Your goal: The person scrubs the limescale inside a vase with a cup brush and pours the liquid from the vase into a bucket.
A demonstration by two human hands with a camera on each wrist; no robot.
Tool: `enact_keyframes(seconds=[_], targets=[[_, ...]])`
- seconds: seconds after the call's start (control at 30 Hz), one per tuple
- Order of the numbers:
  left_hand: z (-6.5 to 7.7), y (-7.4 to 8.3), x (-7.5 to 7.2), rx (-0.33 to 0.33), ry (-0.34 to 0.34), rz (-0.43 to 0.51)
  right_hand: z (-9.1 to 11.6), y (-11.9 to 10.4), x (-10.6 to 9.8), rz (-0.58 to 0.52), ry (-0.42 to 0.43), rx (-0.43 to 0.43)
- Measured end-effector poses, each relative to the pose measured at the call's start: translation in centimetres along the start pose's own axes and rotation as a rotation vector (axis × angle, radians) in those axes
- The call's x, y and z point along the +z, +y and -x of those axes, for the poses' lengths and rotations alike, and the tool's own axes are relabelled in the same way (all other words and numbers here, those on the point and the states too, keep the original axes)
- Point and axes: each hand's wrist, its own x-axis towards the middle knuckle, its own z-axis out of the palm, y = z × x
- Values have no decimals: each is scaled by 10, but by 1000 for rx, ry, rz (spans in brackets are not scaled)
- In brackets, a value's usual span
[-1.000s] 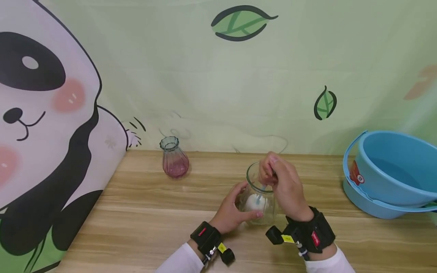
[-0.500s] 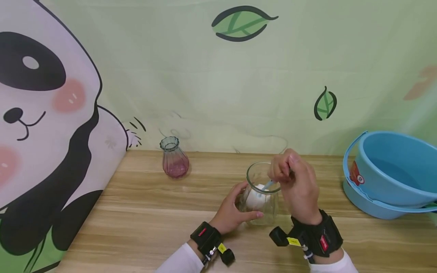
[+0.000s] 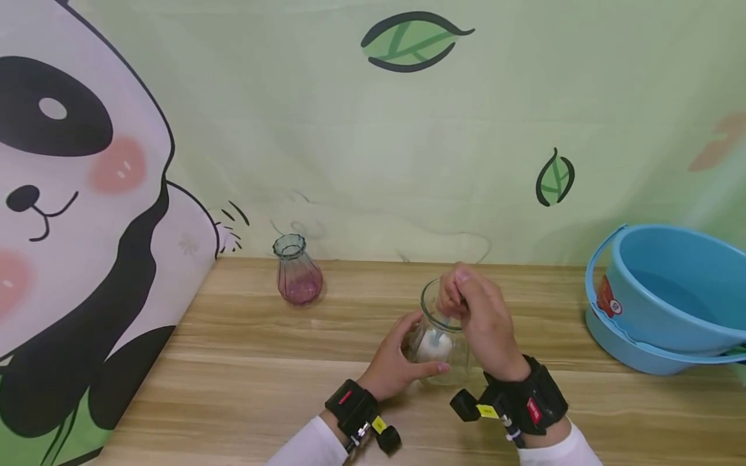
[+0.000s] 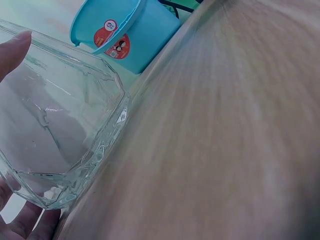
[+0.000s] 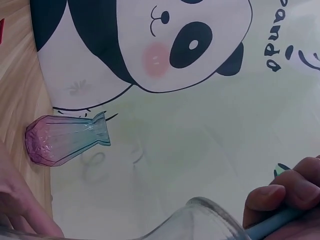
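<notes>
A clear faceted glass vase point(image 3: 459, 370) with a wide round rim stands on the wooden table. My left hand point(image 3: 389, 364) holds its body from the left, thumb in front and fingers behind. Above the rim, the curled fingers of my right hand point(image 3: 484, 323) grip the light blue handle point(image 5: 275, 224) of a bottle brush. The brush's white sponge-like head point(image 3: 434, 346) is inside the vase, low against the left side. Through the glass in the left wrist view, the white head point(image 4: 40, 120) shows large and blurred. My right hand covers part of the rim and the handle's top.
A small vase point(image 3: 300, 281), pink below and bluish above, stands at the back left. Blue plastic buckets or basins point(image 3: 670, 291) with a handle are on the right. A pale green backdrop point(image 3: 350, 162) with a panda print rises behind the table.
My right hand swung right with the brush, then back left and slightly down. The white head shifted inside the vase. My left hand and the vase stayed in place.
</notes>
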Motion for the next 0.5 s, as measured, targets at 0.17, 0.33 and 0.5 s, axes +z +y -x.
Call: enact_keyframes(seconds=[0.17,0.33,0.5], targets=[[1,2,0,-20,-1,-4,-1,0,-1,70,-22,34],[0,3,-1,-29,-1,-1,-1,-1,-1,150,-28,59],[1,1,0,-18,2,-3,0,0,-2,107,-23,58]])
